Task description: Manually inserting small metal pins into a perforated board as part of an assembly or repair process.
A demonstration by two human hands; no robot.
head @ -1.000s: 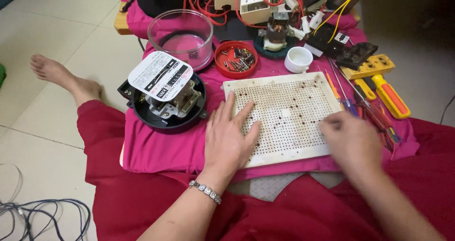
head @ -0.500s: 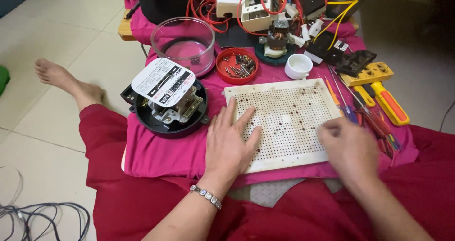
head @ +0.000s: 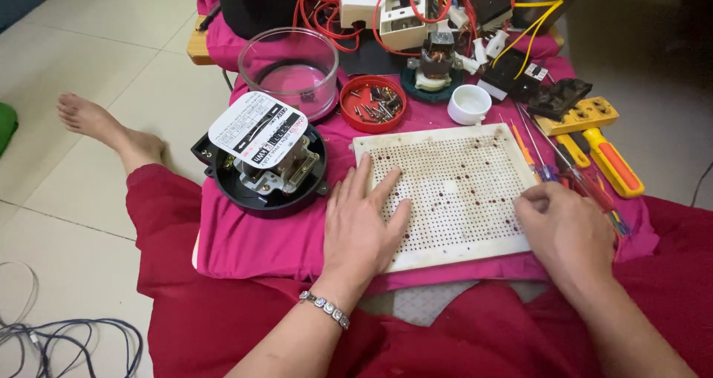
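both hands rest flat on perforated board [head: 453, 192].

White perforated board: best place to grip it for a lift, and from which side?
Probably by the two short edges of the white perforated board, coming in from left and right. It lies flat on the pink cloth, wide and thin; the left hand and right hand already rest at those ends.

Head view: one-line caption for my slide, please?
Left hand flat on white perforated board, right hand at its edge, beside opened meter.
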